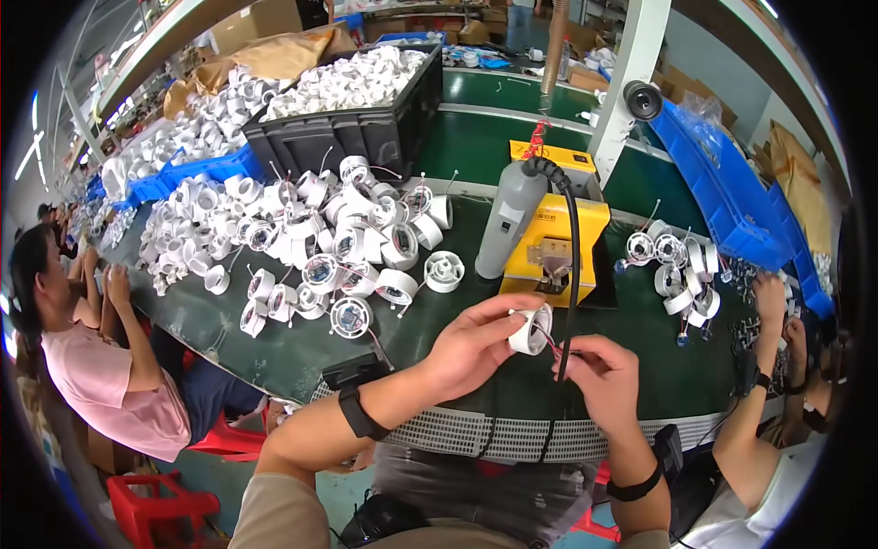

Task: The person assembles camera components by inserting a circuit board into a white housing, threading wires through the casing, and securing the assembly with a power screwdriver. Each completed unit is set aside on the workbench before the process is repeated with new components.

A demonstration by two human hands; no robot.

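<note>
My left hand [476, 346] is closed around a white round plastic housing [530, 331], its open side turned to the right. Red and dark thin wires [554, 349] come out of the housing toward my right hand [599, 373], which pinches them between thumb and fingertips. Just beyond my hands stands a yellow machine [572, 242] with a metal fixture on its front. A grey cylindrical power screwdriver [513, 218] hangs beside it, and its black cable [574, 274] runs down in front of the machine close to my right hand.
A big pile of white housings [302, 238] covers the bench on the left, several with circuit boards. Behind it stands a heaped black crate [338, 137]. Wired assemblies [677, 274] lie at right, near blue bins [732, 201]. People sit at both sides.
</note>
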